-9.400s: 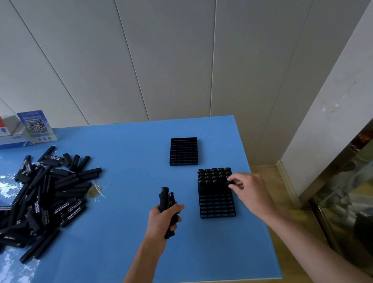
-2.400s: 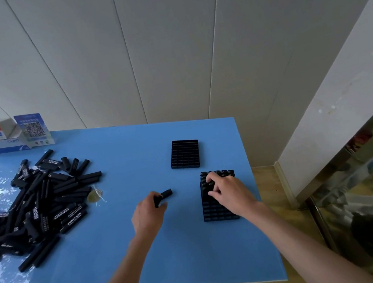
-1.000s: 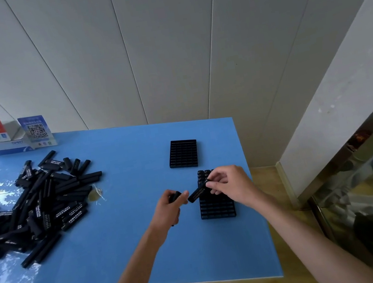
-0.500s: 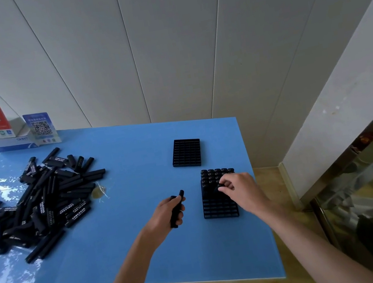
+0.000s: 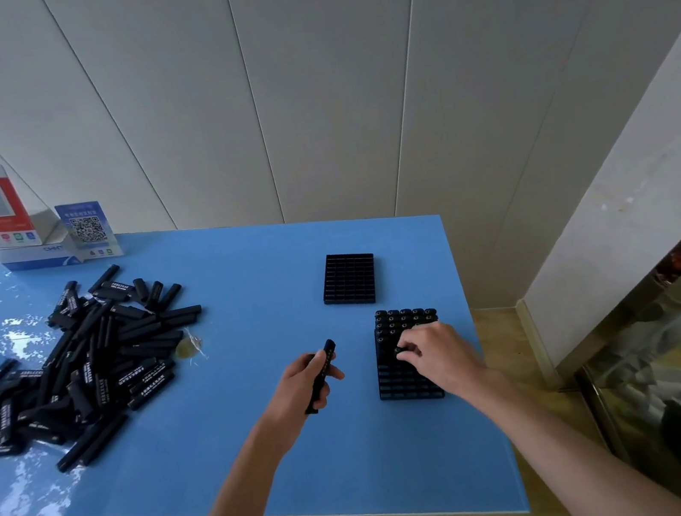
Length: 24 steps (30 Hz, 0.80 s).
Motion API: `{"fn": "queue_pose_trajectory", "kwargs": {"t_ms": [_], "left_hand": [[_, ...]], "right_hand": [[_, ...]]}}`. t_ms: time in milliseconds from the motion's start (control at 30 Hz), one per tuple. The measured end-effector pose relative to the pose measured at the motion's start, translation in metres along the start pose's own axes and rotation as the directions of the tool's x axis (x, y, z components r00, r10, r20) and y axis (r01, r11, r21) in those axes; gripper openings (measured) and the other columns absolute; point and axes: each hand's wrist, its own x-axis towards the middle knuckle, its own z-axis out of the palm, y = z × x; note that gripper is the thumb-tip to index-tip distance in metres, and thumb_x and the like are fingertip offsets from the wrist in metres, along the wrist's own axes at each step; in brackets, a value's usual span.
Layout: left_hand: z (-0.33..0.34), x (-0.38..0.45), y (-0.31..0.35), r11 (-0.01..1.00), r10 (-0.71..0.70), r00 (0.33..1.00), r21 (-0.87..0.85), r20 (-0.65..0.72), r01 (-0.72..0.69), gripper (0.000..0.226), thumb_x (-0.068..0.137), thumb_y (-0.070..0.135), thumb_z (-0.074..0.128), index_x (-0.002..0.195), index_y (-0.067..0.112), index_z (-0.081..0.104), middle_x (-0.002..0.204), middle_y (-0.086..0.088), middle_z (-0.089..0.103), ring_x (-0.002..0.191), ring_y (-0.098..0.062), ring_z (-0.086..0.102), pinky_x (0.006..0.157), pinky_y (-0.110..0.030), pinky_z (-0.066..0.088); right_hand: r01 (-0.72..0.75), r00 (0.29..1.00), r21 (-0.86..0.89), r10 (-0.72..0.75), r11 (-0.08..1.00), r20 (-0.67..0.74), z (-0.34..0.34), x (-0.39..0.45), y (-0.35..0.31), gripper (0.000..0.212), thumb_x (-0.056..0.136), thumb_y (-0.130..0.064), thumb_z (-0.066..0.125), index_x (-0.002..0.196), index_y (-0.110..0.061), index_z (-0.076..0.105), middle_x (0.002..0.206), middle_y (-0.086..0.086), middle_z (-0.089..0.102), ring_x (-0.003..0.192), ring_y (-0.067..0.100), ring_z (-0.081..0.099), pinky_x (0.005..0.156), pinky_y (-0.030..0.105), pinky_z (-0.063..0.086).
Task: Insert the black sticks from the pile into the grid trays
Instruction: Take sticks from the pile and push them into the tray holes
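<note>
Black stick [image 5: 321, 373] is the one that matters right now: it's in the left hand [image 5: 302, 388], fingers curled round its lower half, top end poking up and leaning away toward the far right. So its long axis runs roughly near-to-far, tilted, nowhere near the straight-down pose a cell would want.

The near grid tray [image 5: 409, 386] sits just to the right of that hand, a short gap of blue bench [image 5: 245, 291] between them. Its far rows are already packed with upright sticks, the near rows look open. The right hand [image 5: 440, 353] is on top of the tray, fingers bent down onto the stick tops around the middle rows. Can't tell whether it's pinching one or just pushing it home, the fingertips are too small and dark against the tray.

My guess: the stick has to travel rightward and get stood up on end, either passed over to the right hand, which is the one parked at the open cells, or dropped in directly.

Further out, an empty second grid tray [image 5: 349, 279] sits farther back, and the pile [image 5: 78, 369] is well off to the left, closer to the left arm for the next grab.
</note>
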Motion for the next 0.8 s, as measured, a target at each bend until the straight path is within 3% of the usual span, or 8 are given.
{"fn": "queue_pose_trajectory", "kwargs": {"t_ms": [233, 400, 500, 700, 800], "left_hand": [[0.003, -0.003, 0.003, 0.999, 0.039, 0.999, -0.003, 0.018, -0.039, 0.033, 0.106, 0.033, 0.050, 0.120, 0.003, 0.056, 0.104, -0.007, 0.075, 0.059, -0.015, 0.040, 0.058, -0.029, 0.033], [0.004, -0.005, 0.004, 0.998, 0.037, 0.996, -0.049, 0.080, -0.034, 0.028, 0.103, 0.030, 0.056, 0.107, 0.003, 0.062, 0.091, -0.006, 0.066, 0.062, -0.013, 0.044, 0.061, -0.027, 0.035], [0.006, -0.007, 0.006, 0.996, 0.046, 0.993, -0.087, 0.111, -0.037, 0.019, 0.103, 0.024, 0.058, 0.104, 0.005, 0.062, 0.089, -0.001, 0.062, 0.063, -0.011, 0.047, 0.059, -0.023, 0.037], [0.014, -0.006, 0.008, 0.996, 0.072, 0.990, -0.056, 0.122, -0.065, 0.027, 0.103, 0.024, 0.057, 0.119, 0.003, 0.065, 0.106, -0.006, 0.074, 0.073, -0.012, 0.057, 0.060, -0.026, 0.035], [0.021, -0.006, 0.011, 0.996, 0.078, 0.989, -0.052, 0.123, -0.072, 0.028, 0.104, 0.025, 0.055, 0.120, 0.005, 0.064, 0.113, -0.009, 0.074, 0.073, -0.013, 0.056, 0.058, -0.026, 0.034]], "right_hand": [[-0.035, 0.999, -0.008, 0.034, 0.999, -0.033, -0.003, 0.008, -0.002, 0.020, 0.094, -0.023, 0.070, 0.109, -0.011, 0.073, 0.097, 0.003, 0.074, 0.092, 0.019, 0.066, 0.083, 0.030, 0.053], [-0.047, 0.998, -0.018, 0.046, 0.999, -0.040, -0.003, 0.008, -0.008, 0.010, 0.093, -0.020, 0.070, 0.094, -0.012, 0.064, 0.083, 0.001, 0.069, 0.077, 0.017, 0.062, 0.068, 0.025, 0.046], [-0.031, 0.999, -0.038, 0.030, 0.999, -0.015, -0.003, 0.010, -0.008, 0.016, 0.093, -0.020, 0.071, 0.085, -0.013, 0.058, 0.076, 0.000, 0.065, 0.072, 0.015, 0.060, 0.065, 0.021, 0.040], [-0.014, 1.000, -0.012, 0.014, 1.000, 0.019, -0.007, 0.006, -0.004, 0.013, 0.093, -0.020, 0.070, 0.104, -0.015, 0.065, 0.091, -0.002, 0.072, 0.084, 0.014, 0.066, 0.074, 0.025, 0.053], [-0.047, 0.996, 0.078, 0.052, 0.996, -0.066, -0.015, 0.003, -0.008, 0.008, 0.094, -0.019, 0.068, 0.102, -0.019, 0.068, 0.086, -0.009, 0.071, 0.075, 0.006, 0.064, 0.074, 0.027, 0.056]]}}
